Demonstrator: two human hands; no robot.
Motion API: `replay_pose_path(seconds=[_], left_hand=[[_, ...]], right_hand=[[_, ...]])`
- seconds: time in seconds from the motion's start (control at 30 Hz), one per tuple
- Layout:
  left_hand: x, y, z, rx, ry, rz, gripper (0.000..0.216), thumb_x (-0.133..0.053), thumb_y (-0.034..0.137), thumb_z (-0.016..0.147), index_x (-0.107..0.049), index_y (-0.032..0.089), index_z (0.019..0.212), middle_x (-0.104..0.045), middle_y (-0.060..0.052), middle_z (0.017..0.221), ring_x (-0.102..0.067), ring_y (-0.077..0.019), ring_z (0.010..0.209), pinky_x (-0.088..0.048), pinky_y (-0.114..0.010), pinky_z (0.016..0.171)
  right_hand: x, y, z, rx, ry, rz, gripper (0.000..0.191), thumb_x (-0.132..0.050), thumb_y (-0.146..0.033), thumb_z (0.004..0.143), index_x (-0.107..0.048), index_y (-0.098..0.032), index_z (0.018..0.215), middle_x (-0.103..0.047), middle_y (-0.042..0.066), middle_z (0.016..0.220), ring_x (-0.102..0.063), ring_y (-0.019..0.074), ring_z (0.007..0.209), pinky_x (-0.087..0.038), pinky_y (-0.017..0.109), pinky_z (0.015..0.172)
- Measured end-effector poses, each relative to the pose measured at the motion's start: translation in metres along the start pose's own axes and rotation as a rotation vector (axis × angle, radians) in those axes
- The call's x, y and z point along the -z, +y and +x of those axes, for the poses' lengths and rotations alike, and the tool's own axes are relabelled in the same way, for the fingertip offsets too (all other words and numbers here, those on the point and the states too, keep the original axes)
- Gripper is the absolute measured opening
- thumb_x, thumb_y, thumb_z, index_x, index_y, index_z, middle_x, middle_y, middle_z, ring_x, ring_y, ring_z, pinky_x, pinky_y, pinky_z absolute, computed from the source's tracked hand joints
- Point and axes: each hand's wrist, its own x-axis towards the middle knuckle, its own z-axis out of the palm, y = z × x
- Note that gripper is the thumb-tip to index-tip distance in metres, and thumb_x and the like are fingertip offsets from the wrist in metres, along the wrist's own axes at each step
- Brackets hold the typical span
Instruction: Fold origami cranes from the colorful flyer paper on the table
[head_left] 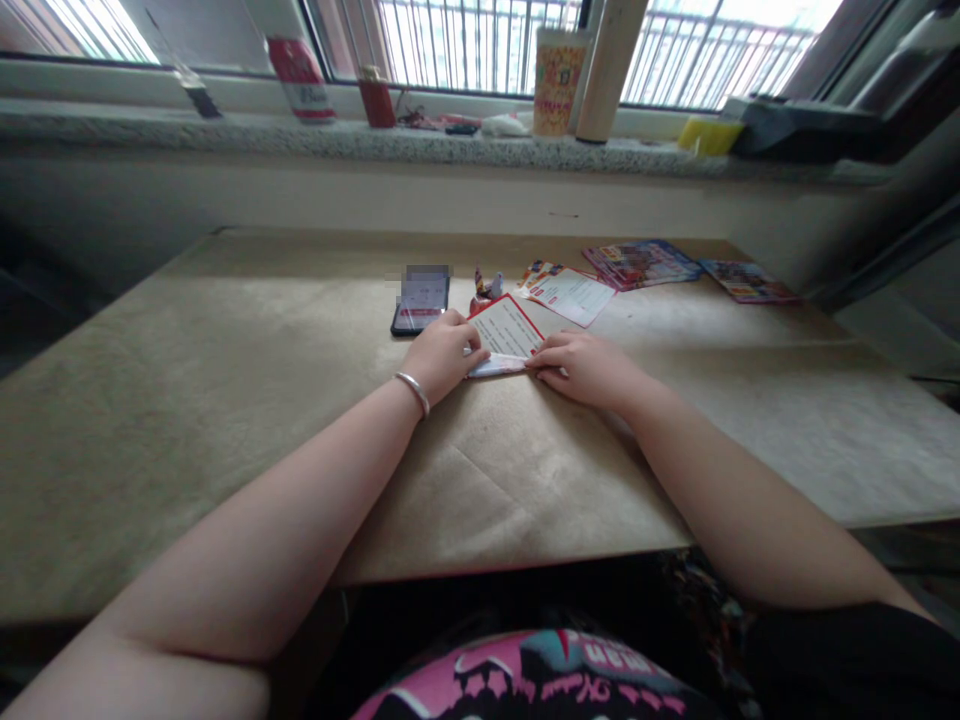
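A sheet of printed paper (pixel 506 325) with a red border lies on the table, its near edge folded over into a pale strip. My left hand (pixel 444 352), with a silver bangle at the wrist, pinches the left end of that fold. At the fold's right end, the fingers of my right hand (pixel 574 365) press together on the paper. Just beyond my left hand lies a phone (pixel 420 298) with its screen lit. A small folded paper figure (pixel 487 288) stands behind the sheet, too small to make out well.
Printed sheets (pixel 577 294) lie behind my right hand, with colourful leaflets (pixel 645 263) and another leaflet (pixel 750 281) farther right. On the windowsill (pixel 465 148) stand a red-and-white can (pixel 300 80), a red bottle (pixel 376 100) and a patterned cup (pixel 559 85).
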Motion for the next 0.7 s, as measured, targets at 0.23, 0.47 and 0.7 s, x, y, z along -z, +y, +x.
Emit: replay_pose_path(seconds=[0.23, 0.47, 0.7], left_hand=[[0.001, 0.001, 0.001, 0.018, 0.008, 0.019, 0.016, -0.066, 0.03, 0.081, -0.066, 0.016, 0.073, -0.057, -0.006, 0.098, -0.056, -0.0202, 0.092, -0.048, -0.033, 0.09], [0.0, 0.0, 0.002, 0.015, 0.015, 0.024, 0.017, -0.065, 0.031, 0.081, -0.065, 0.016, 0.072, -0.057, -0.007, 0.096, -0.056, -0.0203, 0.09, -0.049, -0.035, 0.087], [0.002, 0.002, -0.002, -0.029, 0.072, -0.02, 0.011, -0.06, 0.025, 0.083, -0.066, 0.016, 0.082, -0.058, -0.006, 0.092, -0.056, -0.0186, 0.086, -0.05, -0.033, 0.084]], right_hand=[[-0.005, 0.002, 0.001, -0.009, 0.029, -0.008, 0.027, -0.054, -0.024, 0.089, -0.075, -0.022, 0.107, -0.07, 0.008, 0.11, -0.061, 0.0219, 0.099, -0.046, 0.034, 0.088], [-0.01, 0.004, 0.003, -0.014, 0.047, -0.009, 0.028, -0.053, -0.027, 0.091, -0.076, -0.023, 0.106, -0.07, 0.008, 0.103, -0.06, 0.0212, 0.095, -0.046, 0.033, 0.084], [-0.011, 0.003, 0.004, -0.051, 0.035, -0.045, 0.029, -0.05, -0.027, 0.093, -0.076, -0.027, 0.106, -0.07, 0.006, 0.103, -0.061, 0.0196, 0.094, -0.045, 0.031, 0.082]])
